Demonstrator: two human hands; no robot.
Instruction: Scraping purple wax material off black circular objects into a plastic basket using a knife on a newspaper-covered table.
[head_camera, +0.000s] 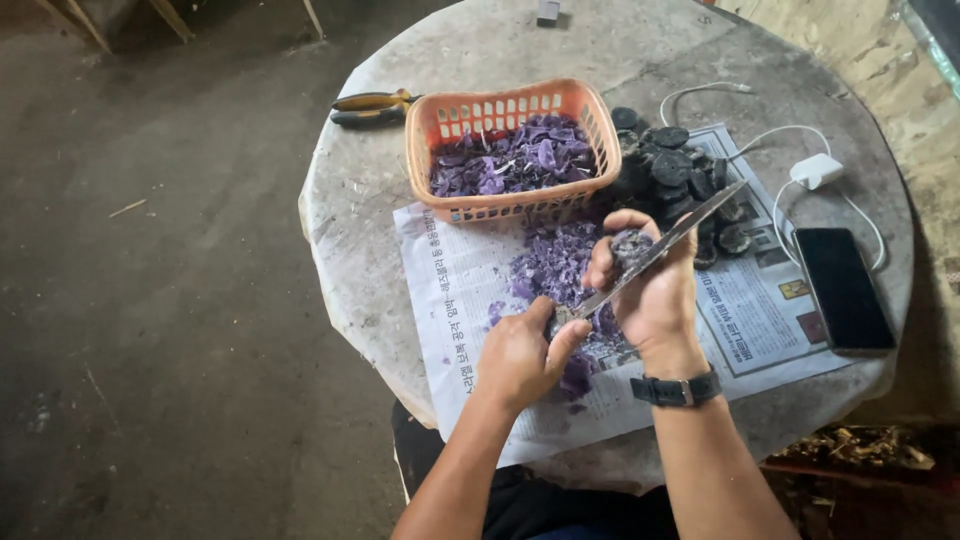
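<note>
Table (400, 180), newspaper (450, 300), basket (500, 205) of purple chips at 12 o'clock, phone (845, 290) at 3. Right hand (655, 290) fist-tight around dark tuber (630, 245); left hand (520, 355) wrapped on knife (680, 235) handle. Risk: blade rides against right fingers, a slip likely cuts them

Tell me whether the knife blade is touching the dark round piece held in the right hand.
Touching. The head view shows the knife blade laid against the dark round piece, which the right hand grips; the left hand holds the handle.
</note>
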